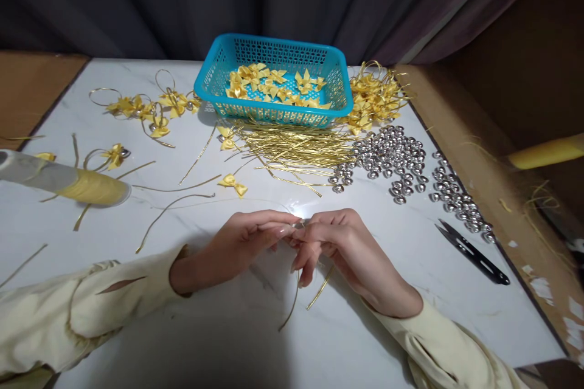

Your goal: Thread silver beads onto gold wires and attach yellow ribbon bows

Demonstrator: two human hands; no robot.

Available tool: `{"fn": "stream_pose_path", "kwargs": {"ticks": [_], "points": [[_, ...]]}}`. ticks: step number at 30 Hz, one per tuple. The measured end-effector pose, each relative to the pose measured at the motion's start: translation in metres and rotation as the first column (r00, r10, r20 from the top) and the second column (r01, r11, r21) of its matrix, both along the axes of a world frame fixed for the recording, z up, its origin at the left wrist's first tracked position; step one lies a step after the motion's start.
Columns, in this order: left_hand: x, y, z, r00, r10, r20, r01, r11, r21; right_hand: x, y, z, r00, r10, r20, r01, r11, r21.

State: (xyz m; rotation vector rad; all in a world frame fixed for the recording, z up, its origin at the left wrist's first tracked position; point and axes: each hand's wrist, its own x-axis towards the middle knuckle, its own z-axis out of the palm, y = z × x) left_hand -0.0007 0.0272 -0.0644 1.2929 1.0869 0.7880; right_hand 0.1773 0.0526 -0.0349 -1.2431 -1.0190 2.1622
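Observation:
My left hand (pixel 250 240) and my right hand (pixel 335 243) meet over the front middle of the white table, fingertips pinched together. A gold cord (pixel 320 289) hangs with its two ends below my right hand, whose fingers are closed on it. A small pale, shiny bit shows between the fingertips, mostly hidden, so I cannot tell what my left thumb and finger pinch. A thin thread (pixel 201 202) runs across the table towards my hands. Just beyond them lies a single yellow ribbon bow (pixel 233 184).
A blue basket (pixel 274 110) holds yellow bows. Before it lie a bundle of gold cords (pixel 296 149) and silver bells (pixel 392 155). Black thread snips (pixel 474 253) lie right. A yellow thread spool (pixel 98 187) lies left. Finished-looking bow loops (pixel 374 97) are piled behind.

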Motion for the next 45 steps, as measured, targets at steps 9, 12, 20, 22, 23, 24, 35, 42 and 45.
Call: {"fn": "stream_pose_path", "kwargs": {"ticks": [9, 12, 20, 22, 23, 24, 35, 42, 45], "points": [[0.0027, 0.0000, -0.0024, 0.997, 0.076, 0.010, -0.075, 0.997, -0.032, 0.0024, -0.0015, -0.0015, 1.000, -0.001, -0.030, 0.001, 1.000, 0.008], [0.0027, -0.0012, -0.0027, 0.998, 0.045, 0.034, -0.045, 0.999, -0.001, 0.0008, -0.0004, -0.0020, 0.999, -0.009, -0.043, 0.009, 1.000, -0.009], [0.0020, -0.0014, -0.0034, 0.998, 0.041, 0.055, -0.040, 0.999, -0.008, -0.0003, 0.0012, -0.0028, 0.999, -0.008, -0.039, 0.007, 1.000, -0.021], [0.0021, -0.0012, -0.0027, 0.998, 0.032, 0.054, -0.031, 0.999, -0.008, 0.0000, 0.0011, -0.0038, 0.999, -0.003, -0.043, 0.003, 1.000, -0.016], [0.0021, -0.0011, -0.0023, 0.998, 0.028, 0.051, -0.027, 1.000, -0.009, 0.0002, 0.0010, -0.0044, 0.999, -0.001, -0.046, 0.000, 1.000, -0.010], [0.0021, -0.0011, -0.0020, 0.999, 0.025, 0.045, -0.025, 1.000, -0.011, 0.0004, 0.0009, -0.0050, 0.999, 0.002, -0.047, -0.002, 1.000, -0.006], [0.0016, -0.0002, -0.0010, 1.000, 0.016, 0.023, -0.016, 1.000, 0.002, -0.0005, 0.0005, -0.0057, 0.997, 0.010, -0.080, -0.008, 1.000, 0.019], [0.0013, -0.0011, -0.0029, 1.000, 0.028, 0.010, -0.028, 0.999, -0.020, -0.0004, 0.0004, -0.0053, 0.997, 0.011, -0.072, -0.010, 1.000, 0.015], [0.0018, -0.0009, -0.0025, 0.999, 0.031, 0.008, -0.031, 0.999, -0.018, -0.0006, 0.0005, -0.0056, 0.997, 0.013, -0.078, -0.011, 1.000, 0.020]]}}
